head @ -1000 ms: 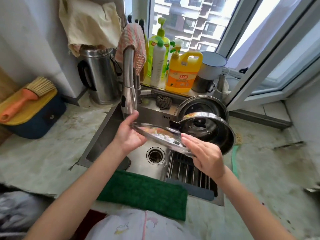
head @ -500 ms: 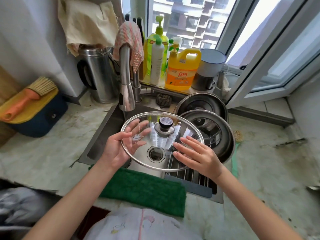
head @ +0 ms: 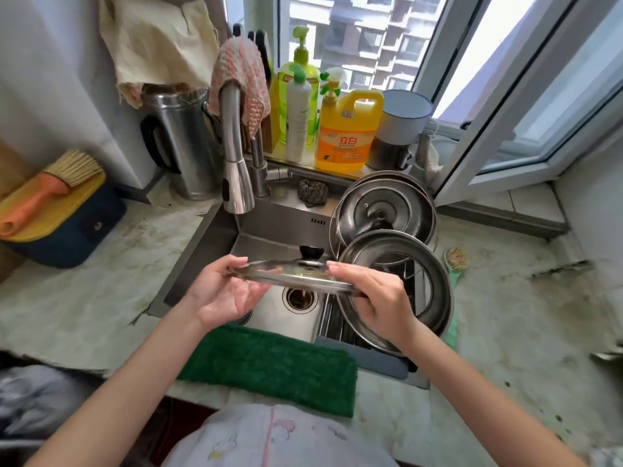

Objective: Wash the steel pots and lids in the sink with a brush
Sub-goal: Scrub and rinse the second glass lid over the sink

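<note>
We hold the lid (head: 296, 275) by its rim, almost level and seen edge-on, with its black knob (head: 310, 252) pointing up. It hangs over the sink (head: 269, 227), right above the drain (head: 298, 298), and touches nothing but our hands. The left hand (head: 226, 293) lies palm up under the left edge, its grip a pinch of thumb and fingertips on the rim. The right hand (head: 379, 298) comes over the right edge, its grip curled round the rim there. Neither hand has a brush, and no water shows under the faucet (head: 236, 170).

We judge that the scrubbing of this lid is not yet begun. To do it well, we should hold the lid low over the basin, so that drips or a slip end in the sink. One hand should take the full weight at the rim or knob before the other lets go to fetch a brush. Once wet, the rim will likely be slippery.

Just right of the lid, two round steel pieces lean in the sink, the rear steel piece (head: 384, 210) and the front steel piece (head: 435, 298); we cannot tell whether they are pots or lids. The small brush (head: 455, 261) lies on the worktop (head: 505, 315) right of the sink, the handier one for the right hand. An orange-handled brush (head: 43, 188) sits well apart at the left. The detergent bottle (head: 347, 139) stands behind the sink.
</note>
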A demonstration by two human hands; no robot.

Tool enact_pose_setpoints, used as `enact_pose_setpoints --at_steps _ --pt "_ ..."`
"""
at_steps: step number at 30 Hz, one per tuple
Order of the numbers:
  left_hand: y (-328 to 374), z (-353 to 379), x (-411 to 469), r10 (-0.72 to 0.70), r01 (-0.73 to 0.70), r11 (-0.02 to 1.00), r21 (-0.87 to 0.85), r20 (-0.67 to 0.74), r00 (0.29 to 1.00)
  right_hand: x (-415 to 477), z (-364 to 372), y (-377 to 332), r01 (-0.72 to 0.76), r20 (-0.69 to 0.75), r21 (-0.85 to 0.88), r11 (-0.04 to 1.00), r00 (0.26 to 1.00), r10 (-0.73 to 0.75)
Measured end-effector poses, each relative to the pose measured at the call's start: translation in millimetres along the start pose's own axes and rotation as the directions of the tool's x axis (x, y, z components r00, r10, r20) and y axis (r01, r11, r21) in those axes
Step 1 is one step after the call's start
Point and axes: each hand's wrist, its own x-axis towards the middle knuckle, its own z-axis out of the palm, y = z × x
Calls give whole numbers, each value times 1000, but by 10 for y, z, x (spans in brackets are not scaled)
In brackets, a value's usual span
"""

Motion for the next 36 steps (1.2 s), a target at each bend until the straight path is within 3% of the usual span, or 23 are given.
enact_pose_setpoints --at_steps 2,4,5,7,9,11,14,17,22,27,33,36 --pt "-34 42 103 -77 86 992 96 -91 993 -41 -73 42 -93 7 -2 996 996 93" --pt "-54 110 213 -108 187 906 380 -220 969 -85 -174 79 -182 -7 -18 983 983 182" --pt "-56 155 284 -81 249 779 576 -300 950 -109 -241 99 -225 -23 -19 974 974 224" --pt "-46 268 399 109 327 390 861 -395 912 -144 -387 127 -290 -37 -14 957 956 290" --pt "-3 400 552 400 270 -20 963 -240 884 -185 -499 136 -334 -23 -54 941 943 333" --pt "29 664 793 544 137 -377 916 99 833 -268 -579 200 -388 11 -122 914 920 392" --pt "-87 1233 1201 404 -140 -563 815 419 813 -415 -606 288 -478 46 -189 858 868 494" --pt "-276 1580 1799 192 -230 -764 603 552 811 -574 -640 318 -545 48 -190 816 826 562" --pt "-374 1693 2432 -3 -206 -899 387 464 886 -640 -707 283 -624 25 -80 777 778 627" --pt "-514 1580 2555 -64 -216 -923 318 427 902 -716 -809 350 -654 14 -58 754 755 656" --pt "-490 1524 2384 -152 -313 -932 181 591 792 -809 -778 333 -625 63 -45 779 777 626" --pt "-393 1454 2218 -141 -321 -939 125 711 689 -819 -693 312 -592 116 -75 802 794 597"
